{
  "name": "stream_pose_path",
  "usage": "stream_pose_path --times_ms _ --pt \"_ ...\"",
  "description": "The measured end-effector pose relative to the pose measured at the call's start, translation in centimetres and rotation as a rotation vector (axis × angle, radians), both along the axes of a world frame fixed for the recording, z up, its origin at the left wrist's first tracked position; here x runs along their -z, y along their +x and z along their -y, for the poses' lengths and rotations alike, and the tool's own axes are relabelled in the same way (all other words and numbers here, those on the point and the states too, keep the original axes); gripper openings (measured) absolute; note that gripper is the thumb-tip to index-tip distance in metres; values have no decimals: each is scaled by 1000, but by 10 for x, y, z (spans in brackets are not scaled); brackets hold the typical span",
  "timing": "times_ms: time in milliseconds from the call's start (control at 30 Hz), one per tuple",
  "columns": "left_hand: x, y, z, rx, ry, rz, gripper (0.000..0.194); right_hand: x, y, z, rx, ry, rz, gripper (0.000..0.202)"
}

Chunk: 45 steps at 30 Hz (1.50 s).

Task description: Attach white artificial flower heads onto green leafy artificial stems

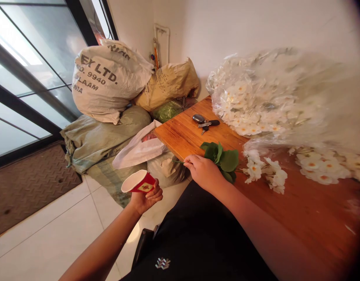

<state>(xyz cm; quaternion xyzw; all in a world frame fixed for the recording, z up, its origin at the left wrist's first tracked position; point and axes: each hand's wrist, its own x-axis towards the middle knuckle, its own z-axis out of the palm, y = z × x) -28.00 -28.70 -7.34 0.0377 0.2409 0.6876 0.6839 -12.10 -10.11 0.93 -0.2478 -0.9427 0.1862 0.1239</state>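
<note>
Nearby, sacks (109,84) on floor (71,226), wrapped flowers (256,103) on table (181,134), hands (203,171) closed, left (144,201) round cup (143,185), right pinching stem (178,161)

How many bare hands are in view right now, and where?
2. The left hand holds a tilted red paper cup with a white inside, left of the brown wooden table; the right hand pinches a thin green stem by the table's edge. No others show.

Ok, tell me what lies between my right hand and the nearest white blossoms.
In the head view, green leaves lie between your right hand and those white blossoms.
</note>
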Motion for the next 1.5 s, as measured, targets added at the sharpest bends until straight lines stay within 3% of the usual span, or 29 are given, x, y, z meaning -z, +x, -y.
stream_pose_path --times_ms 200,467,700,833,1000,1300,1500 --pt "13 -12 -1 108 -64 14 22 2 4 -3 -74 -22 -114 10" --pt "12 -19 2 195 -150 41 22 7 6 -5 -114 49 -210 11" --pt "49 -49 4 115 -488 -39 32 6 7 -5 -117 65 -222 9" --pt "61 -65 14 95 -542 -12 30 8 8 -6 -118 74 -221 8" --pt "56 -71 22 98 -495 -18 30 11 9 -6 -108 88 -229 8" --pt "37 -78 18 175 -405 -33 32 10 10 -3 -107 116 -232 9" --pt "17 -71 17 247 -257 68 18 10 11 -1 -101 141 -197 13"
